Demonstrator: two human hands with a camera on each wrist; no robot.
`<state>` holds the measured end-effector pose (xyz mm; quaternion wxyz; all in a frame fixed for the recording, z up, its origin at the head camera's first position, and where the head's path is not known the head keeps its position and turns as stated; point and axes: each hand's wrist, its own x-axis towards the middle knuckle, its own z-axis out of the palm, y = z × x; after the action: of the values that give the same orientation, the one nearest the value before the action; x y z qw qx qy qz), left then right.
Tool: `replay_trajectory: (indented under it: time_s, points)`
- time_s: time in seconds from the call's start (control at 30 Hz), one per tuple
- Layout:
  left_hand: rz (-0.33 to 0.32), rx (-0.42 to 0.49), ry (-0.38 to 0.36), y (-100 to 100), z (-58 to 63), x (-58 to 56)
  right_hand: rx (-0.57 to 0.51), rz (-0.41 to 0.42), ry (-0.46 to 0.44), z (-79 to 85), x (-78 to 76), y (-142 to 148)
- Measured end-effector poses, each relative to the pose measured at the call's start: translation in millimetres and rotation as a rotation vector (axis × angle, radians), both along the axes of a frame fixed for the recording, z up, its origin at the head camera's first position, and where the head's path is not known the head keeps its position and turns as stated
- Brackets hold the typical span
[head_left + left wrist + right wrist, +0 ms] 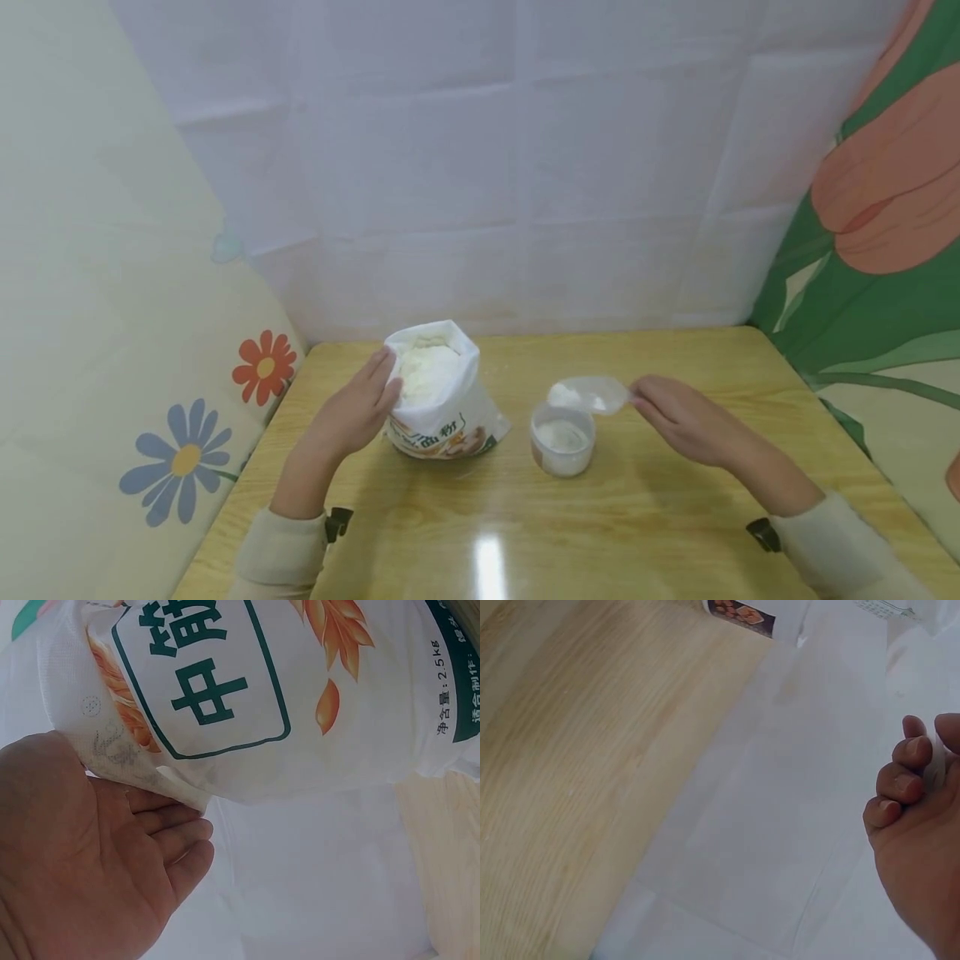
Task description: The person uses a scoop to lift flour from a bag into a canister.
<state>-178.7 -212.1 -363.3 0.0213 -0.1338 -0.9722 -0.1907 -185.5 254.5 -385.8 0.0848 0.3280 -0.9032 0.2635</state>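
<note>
A white woven bag of flour (465, 396), printed with Chinese characters and food pictures, stands with its mouth spread and pale powder showing inside. My left hand (358, 408) grips its rim on the left side; in the left wrist view the fingers (184, 847) bend at the bag's edge. My right hand (686, 421) holds the handle of a translucent plastic scoop (603, 395) with white powder at its far end. Beneath the scoop sits a round clear tub (564, 462), also containing white powder. In the right wrist view, curled fingers (904, 784) surround the pale handle.
The wood-grain table (637, 533) carries the bag and tub side by side. A white cloth (450, 167) hangs behind the table's back edge. Flower-patterned sheets flank it, with blue petals on the left (187, 458) and a large tulip on the right (900, 175).
</note>
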Motion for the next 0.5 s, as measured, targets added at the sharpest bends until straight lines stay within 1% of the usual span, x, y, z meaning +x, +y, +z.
replay_trajectory:
  time_s: [0.33,0.5]
  points:
    - [0.004,-0.005,0.003,0.1,-1.1,0.0,0.080,-0.027,-0.001,-6.3,-0.1,10.4]
    - [0.005,-0.009,-0.008,1.3,-0.1,0.0,0.114,-0.018,0.004,-7.8,-1.9,13.6]
